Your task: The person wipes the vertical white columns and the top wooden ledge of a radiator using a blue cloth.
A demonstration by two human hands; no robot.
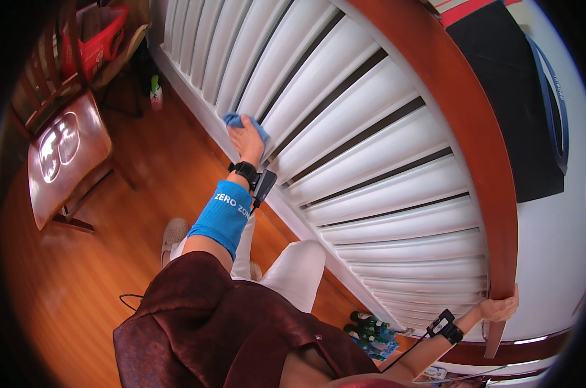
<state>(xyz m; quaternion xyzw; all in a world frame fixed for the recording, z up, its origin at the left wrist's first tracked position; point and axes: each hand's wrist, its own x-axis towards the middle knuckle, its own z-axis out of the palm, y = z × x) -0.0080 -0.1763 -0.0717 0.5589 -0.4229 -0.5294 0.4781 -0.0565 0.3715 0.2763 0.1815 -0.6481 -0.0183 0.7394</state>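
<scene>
My left hand holds a folded blue cloth against the lower ends of the slats of a white slatted panel. Dark gaps show between the slats. A blue sleeve and a strapped black device cover part of that arm. At lower right, my right hand grips the reddish-brown wooden rail along the panel's top edge; its fingers wrap over the far side. A small black device is strapped to the right wrist.
A wooden chair stands on the wood floor at left, with a red bag behind it. A small bottle with a green top stands near the panel. Several green bottles sit low at right. A black sheet lies beyond the rail.
</scene>
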